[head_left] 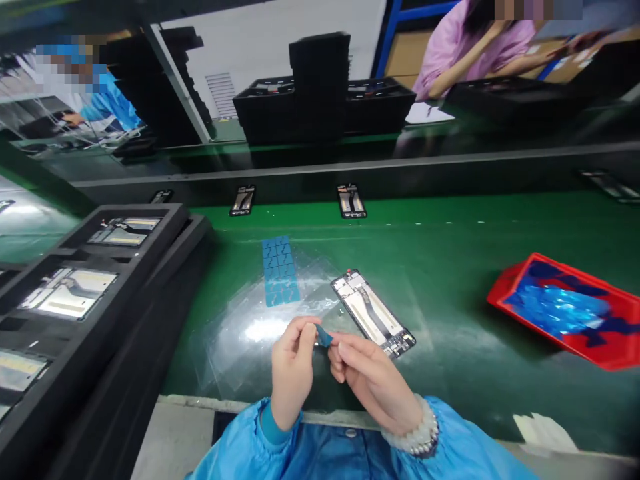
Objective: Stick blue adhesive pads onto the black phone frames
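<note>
Between my two hands is a small blue sticker (324, 336), pinched at its edges. My left hand (293, 363) grips its left side between thumb and forefinger. At its right side, the fingertips of my right hand (373, 377) are closed on it too. Just beyond my right hand lies an opened phone body (370, 310), its inner parts and dark ribbon cable facing up. A sheet of blue stickers (280, 270) rests on clear plastic film (240, 333) on the green bench, ahead of my left hand.
Left stand black foam trays (150, 267) holding phone bodies. A red bin (537, 263) with blue film pieces sits at right. Several phone bodies (352, 201) lie along the far strip. Black boxes (320, 87) are stacked behind; a person in pink (450, 47) sits beyond.
</note>
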The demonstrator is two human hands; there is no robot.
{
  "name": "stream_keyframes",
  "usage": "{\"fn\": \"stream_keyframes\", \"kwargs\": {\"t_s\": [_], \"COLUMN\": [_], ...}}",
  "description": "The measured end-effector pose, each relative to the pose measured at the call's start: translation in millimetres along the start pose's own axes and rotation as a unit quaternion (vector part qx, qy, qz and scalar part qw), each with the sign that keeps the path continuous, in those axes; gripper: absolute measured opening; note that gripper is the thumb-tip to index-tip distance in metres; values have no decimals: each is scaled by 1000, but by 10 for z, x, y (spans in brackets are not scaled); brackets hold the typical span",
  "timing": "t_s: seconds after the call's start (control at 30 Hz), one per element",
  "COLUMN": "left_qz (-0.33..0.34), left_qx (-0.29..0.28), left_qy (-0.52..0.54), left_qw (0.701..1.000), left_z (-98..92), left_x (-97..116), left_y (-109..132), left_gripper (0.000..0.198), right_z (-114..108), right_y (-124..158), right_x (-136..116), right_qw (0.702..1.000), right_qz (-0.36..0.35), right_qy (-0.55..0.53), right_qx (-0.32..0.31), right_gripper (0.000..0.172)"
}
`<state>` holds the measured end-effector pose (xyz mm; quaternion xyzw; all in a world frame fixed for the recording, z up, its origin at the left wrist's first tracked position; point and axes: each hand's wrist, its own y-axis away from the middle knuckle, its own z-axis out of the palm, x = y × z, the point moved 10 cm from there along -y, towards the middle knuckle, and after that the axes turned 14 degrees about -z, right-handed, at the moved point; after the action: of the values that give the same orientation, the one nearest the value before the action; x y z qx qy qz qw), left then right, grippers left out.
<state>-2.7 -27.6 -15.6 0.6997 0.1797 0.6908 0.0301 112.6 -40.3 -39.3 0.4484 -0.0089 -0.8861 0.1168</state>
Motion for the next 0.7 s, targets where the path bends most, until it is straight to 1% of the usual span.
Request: {"fn": "stream_keyframes", "kwargs": {"t_s": [0.03,0.07,0.1,0.13,0.17,0.2,0.23,0.27,0.3,0.33,0.37,0.4,0.47,0.5,0.53,0.57,0.6,0.63,0.67,0.7], "left_qz": [27,47,56,51,32,1,-36,-72,-102,-122,-129,-123,-92,-73,-54,-37,-24,-14,-11,-12], "left_qx": [1,1,2,3,0,-8,-26,-48,-72,-93,-109,-112,-85,-67,-52,-47,-55,-71,-88,-101], "left_qy": [-23,-36,-38,-36,-31,-27,-21,-14,-5,4,8,5,-15,-28,-40,-46,-45,-39,-29,-16], "left_qw": [999,998,998,998,999,1000,999,996,992,988,986,986,992,995,996,997,997,997,996,995], "left_z": [20,31,31,27,30,50,94,155,227,296,356,390,372,343,317,305,314,342,373,404], "left_x": [46,76,78,49,-10,-96,-198,-298,-382,-438,-459,-446,-351,-286,-219,-157,-107,-75,-62,-65], "left_y": [19,29,23,1,-36,-78,-117,-144,-157,-158,-152,-144,-128,-118,-105,-91,-78,-65,-54,-45], "left_gripper": [22,26,33,40,45,47,47,48,50,51,51,49,42,38,35,34,34,35,37,38], "right_z": [-88,-206,-340,-470,-572,-637,-675,-700,-705,-685,-641,-577,-431,-381,-369,-399,-464,-541,-604,-636], "right_y": [-6,-20,-32,-32,-19,-1,10,16,28,56,99,155,271,319,353,369,364,336,285,220], "right_x": [-77,-195,-352,-531,-699,-820,-879,-880,-844,-789,-728,-668,-585,-587,-626,-692,-760,-810,-830,-827], "right_qw": [999,992,973,935,878,809,745,697,671,664,672,689,735,757,777,796,815,836,855,872], "right_qz": [-31,-74,-127,-182,-228,-255,-262,-252,-237,-225,-218,-217,-228,-238,-249,-260,-263,-257,-245,-231], "right_qy": [37,100,190,300,416,523,607,666,698,709,705,689,637,608,577,543,507,469,432,403], "right_qx": [5,14,28,47,67,81,88,87,83,75,67,57,33,29,39,63,94,125,146,154], "right_gripper": [28,29,30,35,47,64,80,92,99,101,102,103,101,94,80,61,39,22,16,18]}}
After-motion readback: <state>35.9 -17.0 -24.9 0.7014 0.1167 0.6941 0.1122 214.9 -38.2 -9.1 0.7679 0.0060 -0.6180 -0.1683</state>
